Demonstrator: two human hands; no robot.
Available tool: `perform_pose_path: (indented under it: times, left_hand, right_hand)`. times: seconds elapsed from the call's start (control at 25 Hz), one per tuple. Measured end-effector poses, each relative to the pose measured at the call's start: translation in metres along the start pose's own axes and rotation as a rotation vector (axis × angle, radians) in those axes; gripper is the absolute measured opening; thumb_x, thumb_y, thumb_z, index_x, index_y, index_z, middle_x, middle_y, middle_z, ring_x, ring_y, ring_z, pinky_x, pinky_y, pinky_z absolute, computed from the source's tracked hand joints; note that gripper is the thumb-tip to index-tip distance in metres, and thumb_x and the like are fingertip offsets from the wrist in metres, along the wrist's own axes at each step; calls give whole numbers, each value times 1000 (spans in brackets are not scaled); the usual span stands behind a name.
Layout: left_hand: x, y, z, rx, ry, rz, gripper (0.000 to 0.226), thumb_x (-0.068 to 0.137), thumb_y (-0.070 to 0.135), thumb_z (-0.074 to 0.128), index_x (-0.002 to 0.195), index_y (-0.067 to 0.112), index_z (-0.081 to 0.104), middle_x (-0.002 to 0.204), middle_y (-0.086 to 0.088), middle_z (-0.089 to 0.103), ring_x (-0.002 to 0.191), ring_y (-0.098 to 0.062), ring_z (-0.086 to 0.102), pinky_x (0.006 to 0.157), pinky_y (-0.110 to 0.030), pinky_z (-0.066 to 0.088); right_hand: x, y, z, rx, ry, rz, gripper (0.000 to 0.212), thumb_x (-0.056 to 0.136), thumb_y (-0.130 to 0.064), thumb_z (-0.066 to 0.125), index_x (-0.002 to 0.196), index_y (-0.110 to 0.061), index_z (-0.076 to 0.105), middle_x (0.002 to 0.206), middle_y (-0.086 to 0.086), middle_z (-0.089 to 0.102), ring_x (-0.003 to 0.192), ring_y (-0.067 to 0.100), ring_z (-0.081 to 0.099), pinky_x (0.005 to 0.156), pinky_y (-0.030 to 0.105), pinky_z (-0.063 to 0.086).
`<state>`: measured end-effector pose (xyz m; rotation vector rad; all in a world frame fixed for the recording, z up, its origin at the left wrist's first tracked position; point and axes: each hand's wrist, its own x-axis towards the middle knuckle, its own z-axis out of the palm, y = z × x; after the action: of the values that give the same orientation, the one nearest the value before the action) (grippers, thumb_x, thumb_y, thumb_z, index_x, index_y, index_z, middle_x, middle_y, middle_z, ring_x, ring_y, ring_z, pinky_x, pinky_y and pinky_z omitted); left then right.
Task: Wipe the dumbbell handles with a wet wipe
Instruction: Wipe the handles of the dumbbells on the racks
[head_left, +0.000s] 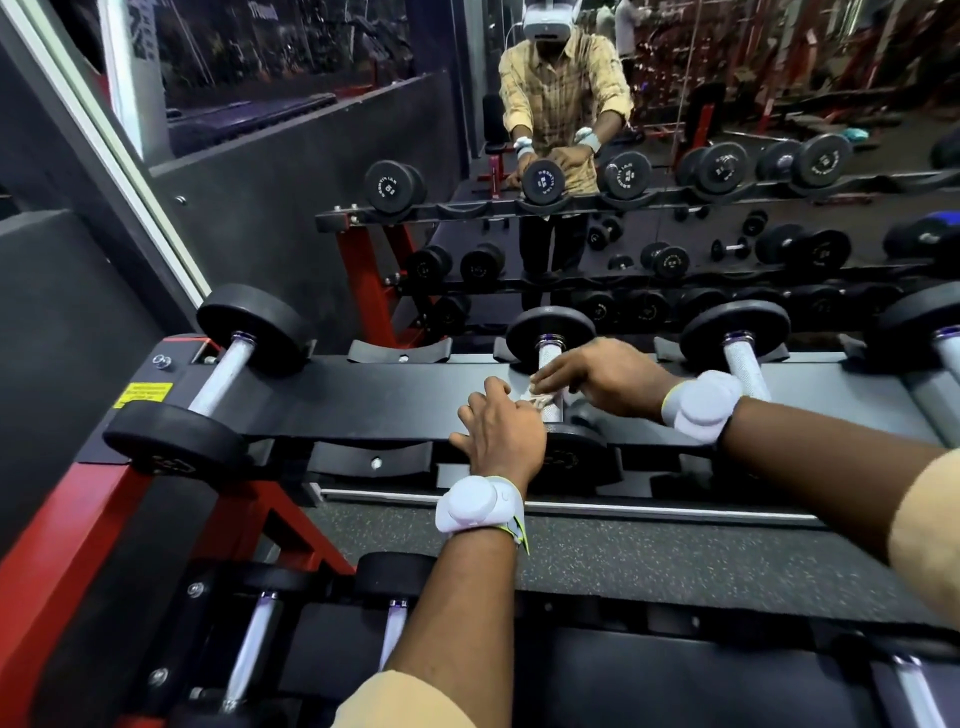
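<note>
Middle dumbbell (550, 332) sits on the black metal rack (363, 395): round matte rubber ends, shiny knurled steel handle (548, 359). Right hand (597, 376) pinches a crumpled whitish wipe (535, 396) against that handle. Left hand (501, 431) rests just beside it, fingers bent toward the wipe, can't tell if it's actually gripping.
</note>
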<state>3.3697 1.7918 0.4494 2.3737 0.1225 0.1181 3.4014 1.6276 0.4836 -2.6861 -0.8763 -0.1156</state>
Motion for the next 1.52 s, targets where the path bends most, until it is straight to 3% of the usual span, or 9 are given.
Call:
perform_pose_path:
  times: [0.16,0.28,0.48,0.6,0.8,1.08,1.28,1.4,1.52]
  left_hand:
    - [1,4,-5,78,24,2,27,94,23,37,119,21,46,132,-9,48,126,-29,35,102,-51,26]
    - [-6,10,-6,180,90,15,27,94,24,39,117,17,51,129,-11,51,124,-31,38,98,-50,27]
    - [-27,28,-16,257,194,334,21,92,23,42,107,20,57,115,-5,56,113,-28,44,89,-46,27]
    - [-48,45,-20,262,140,441,26,90,23,44,114,21,54,117,-2,56,113,-26,42,87,-45,25]
    - [-88,50,-29,178,85,518,22,91,27,48,111,20,52,118,-5,57,114,-29,44,90,-48,27]
    - [-152,49,-31,98,6,623,15,91,25,49,104,18,53,108,-8,63,110,-32,51,88,-47,28]
    - [-186,73,-29,109,-12,661,14,93,24,48,104,18,53,108,-9,63,111,-32,51,89,-46,26]
    - [-201,89,-21,93,-12,683,11,93,23,48,102,18,52,107,-7,63,110,-31,51,93,-48,27]
    - [-213,104,-4,88,-2,706,10,93,23,49,101,19,52,104,-5,63,106,-31,52,81,-41,22]
  right_hand:
    - [-17,-1,8,78,65,46,73,62,11,42,113,-31,73,123,-18,65,107,-4,62,85,21,54]
    - [-31,-8,8,38,100,183,59,69,-10,42,111,-41,71,118,-23,66,110,0,63,88,30,55]
    - [-49,-36,-8,136,272,404,48,72,-10,45,102,-29,77,100,-4,75,99,18,67,92,29,51]
    - [-66,-57,-24,334,377,539,38,69,-19,48,93,-21,77,76,3,74,70,7,63,71,20,48]
    - [-110,-101,-40,356,448,604,26,78,3,51,78,-17,68,60,-6,60,44,-12,52,47,2,34]
    - [-179,-145,-42,208,397,673,28,82,-3,55,67,-26,59,60,-11,54,57,0,48,53,5,33]
    - [-219,-148,-54,145,449,741,19,80,-11,60,90,-20,74,77,4,68,79,18,61,65,19,35]
    - [-241,-145,-64,123,470,727,20,81,-11,60,93,-19,75,75,2,64,76,15,56,64,19,32]
    - [-267,-136,-71,117,468,703,19,82,-9,59,93,-13,74,72,4,63,72,12,54,62,21,35]
